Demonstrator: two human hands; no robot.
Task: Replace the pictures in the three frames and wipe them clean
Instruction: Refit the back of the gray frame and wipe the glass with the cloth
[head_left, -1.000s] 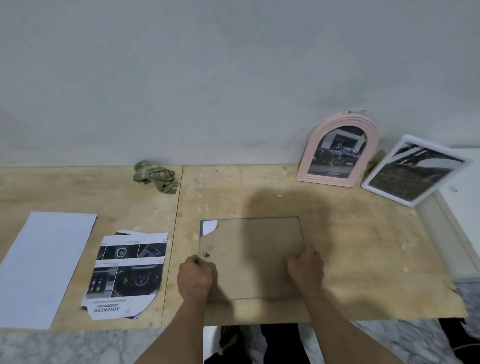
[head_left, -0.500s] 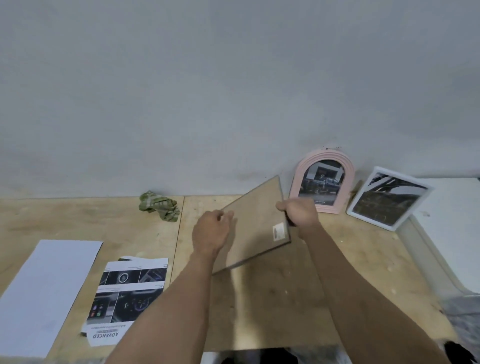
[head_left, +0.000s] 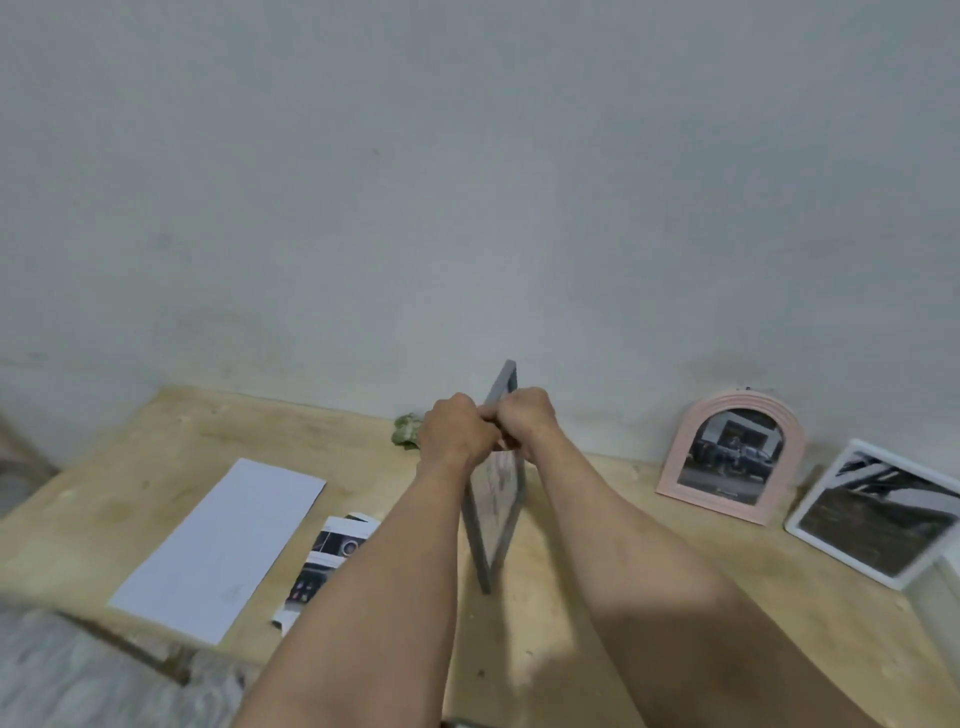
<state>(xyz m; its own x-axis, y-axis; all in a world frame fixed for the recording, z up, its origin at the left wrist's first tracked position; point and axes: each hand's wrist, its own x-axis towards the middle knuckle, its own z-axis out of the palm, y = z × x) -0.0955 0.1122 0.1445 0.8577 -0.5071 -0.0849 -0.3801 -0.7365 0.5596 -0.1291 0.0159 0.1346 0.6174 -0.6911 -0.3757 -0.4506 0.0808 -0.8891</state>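
Observation:
A grey rectangular frame (head_left: 493, 525) stands nearly on edge above the wooden table (head_left: 597, 587), seen almost side-on, with a picture faintly visible in it. My left hand (head_left: 453, 435) and my right hand (head_left: 524, 422) both grip its upper part, knuckles touching. A pink arched frame (head_left: 675, 467) leans on the wall at the right with a dark photo inside. Beside it leans a white square frame (head_left: 815, 540) holding another dark photo. A green cloth (head_left: 406, 430) lies crumpled by the wall, partly hidden behind my left hand.
A blank white sheet (head_left: 218, 548) lies on the table's left side. A printed car-interior picture (head_left: 324, 561) lies beside it, partly covered by my left forearm. A white block (head_left: 940, 597) sits at the right edge. A grey wall rises behind.
The grey frame lay back-up on the table, was lifted and tilted, and now stands almost on edge, turned toward its front. Both hands came together at its top. The camera view swung left.

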